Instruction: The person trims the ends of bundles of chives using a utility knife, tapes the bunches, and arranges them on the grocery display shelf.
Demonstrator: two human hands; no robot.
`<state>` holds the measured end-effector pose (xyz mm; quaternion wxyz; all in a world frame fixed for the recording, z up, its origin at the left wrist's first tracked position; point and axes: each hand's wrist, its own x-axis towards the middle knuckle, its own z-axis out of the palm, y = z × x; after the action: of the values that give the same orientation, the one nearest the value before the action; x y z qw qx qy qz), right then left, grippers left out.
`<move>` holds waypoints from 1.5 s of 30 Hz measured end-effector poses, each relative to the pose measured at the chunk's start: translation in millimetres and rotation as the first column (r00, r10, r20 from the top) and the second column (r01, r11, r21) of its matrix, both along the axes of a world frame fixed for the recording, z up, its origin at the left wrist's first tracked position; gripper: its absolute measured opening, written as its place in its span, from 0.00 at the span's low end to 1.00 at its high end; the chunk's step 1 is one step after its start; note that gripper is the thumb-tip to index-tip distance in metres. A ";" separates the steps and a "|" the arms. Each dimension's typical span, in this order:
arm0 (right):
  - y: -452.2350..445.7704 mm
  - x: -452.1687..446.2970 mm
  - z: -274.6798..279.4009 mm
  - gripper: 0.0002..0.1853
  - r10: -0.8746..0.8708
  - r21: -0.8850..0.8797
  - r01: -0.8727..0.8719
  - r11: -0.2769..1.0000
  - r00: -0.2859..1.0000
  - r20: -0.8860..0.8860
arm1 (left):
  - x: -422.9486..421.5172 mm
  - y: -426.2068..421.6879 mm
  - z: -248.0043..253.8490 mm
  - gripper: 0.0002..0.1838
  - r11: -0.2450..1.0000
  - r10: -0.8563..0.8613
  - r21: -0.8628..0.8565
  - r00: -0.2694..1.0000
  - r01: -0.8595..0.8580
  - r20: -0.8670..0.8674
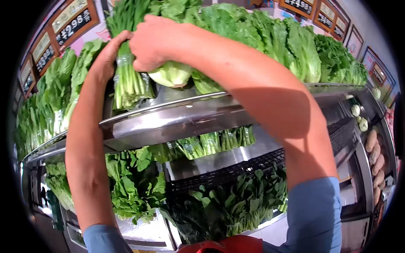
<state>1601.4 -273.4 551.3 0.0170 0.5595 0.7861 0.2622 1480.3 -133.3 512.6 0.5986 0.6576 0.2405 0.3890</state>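
Note:
On the upper shelf stands a bundle of long green leafy stalks, banded with clear plastic and with its pale cut ends toward me. My left hand is closed around its left side, the fingers partly hidden behind the leaves. From the right, my right hand is curled against the same bundle near its upper part, with its fingertips partly out of sight. Just below my right hand sits a pale green cabbage, its top covered by the hand and wrist.
Lettuce lines the upper shelf on the right, and more leafy heads stand at left. A metal shelf edge runs beneath my arms. Below are dark greens and a black mesh rack. Price signs hang behind.

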 end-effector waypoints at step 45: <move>-62.5 46.7 -29.2 0.09 0.611 0.474 -0.579 0.664 0.785 0.104 | 4.0 -5.9 4.1 0.21 0.956 0.052 0.294 0.994 -0.021 -0.099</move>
<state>1648.2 -335.9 522.2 -0.2342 0.2662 0.8344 0.4220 1484.3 -139.2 516.7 0.4737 0.7541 0.2238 0.3960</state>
